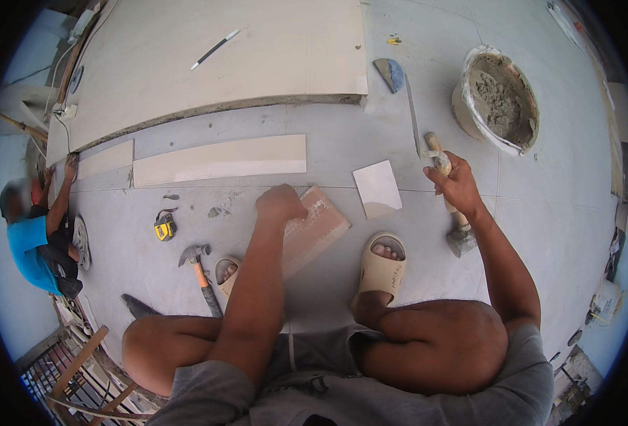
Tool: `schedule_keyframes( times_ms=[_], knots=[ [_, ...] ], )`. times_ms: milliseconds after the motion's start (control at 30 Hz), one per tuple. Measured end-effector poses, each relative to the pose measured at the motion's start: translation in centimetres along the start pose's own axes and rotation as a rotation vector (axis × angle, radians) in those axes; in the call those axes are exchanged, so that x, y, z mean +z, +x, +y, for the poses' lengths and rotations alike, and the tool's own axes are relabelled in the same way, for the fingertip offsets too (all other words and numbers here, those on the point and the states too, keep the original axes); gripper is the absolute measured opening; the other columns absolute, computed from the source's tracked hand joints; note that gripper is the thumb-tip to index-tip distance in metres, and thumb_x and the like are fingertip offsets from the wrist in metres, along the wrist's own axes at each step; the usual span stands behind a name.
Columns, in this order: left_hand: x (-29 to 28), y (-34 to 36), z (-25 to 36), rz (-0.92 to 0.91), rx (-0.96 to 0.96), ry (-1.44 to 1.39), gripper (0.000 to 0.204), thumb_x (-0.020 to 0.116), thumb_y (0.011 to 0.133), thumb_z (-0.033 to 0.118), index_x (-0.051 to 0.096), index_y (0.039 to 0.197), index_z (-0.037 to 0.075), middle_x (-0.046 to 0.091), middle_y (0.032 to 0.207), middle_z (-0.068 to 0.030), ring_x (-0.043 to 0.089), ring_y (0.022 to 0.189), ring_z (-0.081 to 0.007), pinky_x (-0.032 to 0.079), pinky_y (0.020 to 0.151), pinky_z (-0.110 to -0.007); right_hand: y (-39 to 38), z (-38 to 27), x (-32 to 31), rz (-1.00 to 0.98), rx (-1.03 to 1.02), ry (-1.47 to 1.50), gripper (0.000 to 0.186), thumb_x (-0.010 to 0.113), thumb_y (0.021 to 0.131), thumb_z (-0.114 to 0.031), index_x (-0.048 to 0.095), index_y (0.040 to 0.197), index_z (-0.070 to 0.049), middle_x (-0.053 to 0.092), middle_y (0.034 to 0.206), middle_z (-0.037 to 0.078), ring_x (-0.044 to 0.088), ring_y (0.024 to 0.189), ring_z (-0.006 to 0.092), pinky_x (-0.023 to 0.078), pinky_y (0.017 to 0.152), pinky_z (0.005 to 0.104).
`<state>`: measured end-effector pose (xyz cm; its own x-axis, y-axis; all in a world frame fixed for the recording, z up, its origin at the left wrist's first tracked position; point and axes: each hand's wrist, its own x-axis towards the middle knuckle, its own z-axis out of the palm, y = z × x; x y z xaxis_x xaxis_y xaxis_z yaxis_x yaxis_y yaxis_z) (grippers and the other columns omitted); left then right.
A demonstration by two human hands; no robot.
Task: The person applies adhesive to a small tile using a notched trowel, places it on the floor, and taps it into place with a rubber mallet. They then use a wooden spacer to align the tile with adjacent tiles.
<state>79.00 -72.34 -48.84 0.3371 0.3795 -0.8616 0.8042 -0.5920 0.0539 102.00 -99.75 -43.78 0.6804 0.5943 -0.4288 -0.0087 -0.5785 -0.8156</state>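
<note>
My left hand (283,203) is closed at the far left edge of a tile (317,231), whose reddish-brown back faces up, with pale residue near the hand. Its fingertips are mostly hidden. My right hand (457,186) is closed around the handle of a trowel, whose thin blade (412,117) points away from me and shows nearly edge-on. Close beneath that hand a mallet with a dark head (461,241) lies on the floor. Between my hands is a small, pale cut tile (378,189). A bucket of grey mortar (502,99) stands beyond my right hand.
Long pale tile strips (222,160) lie before a raised tiled slab (257,53) bearing a marker (215,50). A claw hammer (202,279) and yellow tape measure (165,226) lie left. A half-round blue piece (389,74) lies far right of centre. Another person (34,238) crouches far left.
</note>
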Motion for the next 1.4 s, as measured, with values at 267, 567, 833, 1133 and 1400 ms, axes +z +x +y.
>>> schedule_keyframes(
  times_ms=[267,567,833,1133,1400],
  knots=[
    [6.8,-2.1,11.2,0.522,0.519,0.229,0.113,0.087,0.063,0.047,0.031,0.147,-0.004,0.032,0.151,-0.0267,0.028,0.143,-0.0405,0.023,0.118,-0.051,0.3,-1.1,0.0,0.0,0.028,0.226,0.017,0.067,0.087,-0.015,0.059,0.09,-0.001,0.054,0.065,0.001,0.053,0.053,0.0101,0.049,0.048,0.028],
    [7.6,-0.1,10.8,0.562,0.653,0.107,0.114,0.084,0.065,0.043,0.025,0.149,-0.007,0.032,0.15,-0.0281,0.028,0.142,-0.042,0.017,0.121,-0.05,1.2,-0.2,0.4,-0.031,0.117,0.166,0.013,0.066,0.088,-0.011,0.057,0.092,-0.002,0.056,0.07,0.002,0.053,0.054,0.0099,0.048,0.049,0.0276],
    [4.8,-1.8,9.2,0.518,0.76,-0.383,0.118,0.086,0.061,0.042,0.024,0.148,-0.006,0.033,0.15,-0.0284,0.032,0.141,-0.0412,0.029,0.117,-0.046,1.9,-0.9,1.5,-0.029,0.089,0.335,0.02,0.073,0.087,-0.017,0.062,0.094,-0.001,0.063,0.075,0.005,0.06,0.064,0.012,0.051,0.06,0.0279],
    [4.0,-1.7,8.3,0.714,0.858,-0.555,0.127,0.091,0.059,0.035,0.015,0.152,-0.003,0.031,0.152,-0.0279,0.031,0.142,-0.042,0.03,0.117,-0.046,2.7,-3.1,3.6,-0.176,0.091,0.555,0.019,0.078,0.08,-0.008,0.061,0.089,-0.005,0.065,0.081,0.004,0.059,0.069,0.0133,0.049,0.065,0.0291],
    [2.9,-1.5,11.1,0.151,0.682,-1.434,0.124,0.087,0.073,0.035,0.002,0.155,-0.002,0.033,0.149,-0.0266,0.039,0.137,-0.0389,0.035,0.112,-0.05,1.7,-5.8,4.7,-0.068,-0.099,0.14,0.015,0.074,0.081,-0.007,0.061,0.087,-0.004,0.066,0.084,0.002,0.059,0.075,0.01,0.049,0.069,0.0276]
  ],
)
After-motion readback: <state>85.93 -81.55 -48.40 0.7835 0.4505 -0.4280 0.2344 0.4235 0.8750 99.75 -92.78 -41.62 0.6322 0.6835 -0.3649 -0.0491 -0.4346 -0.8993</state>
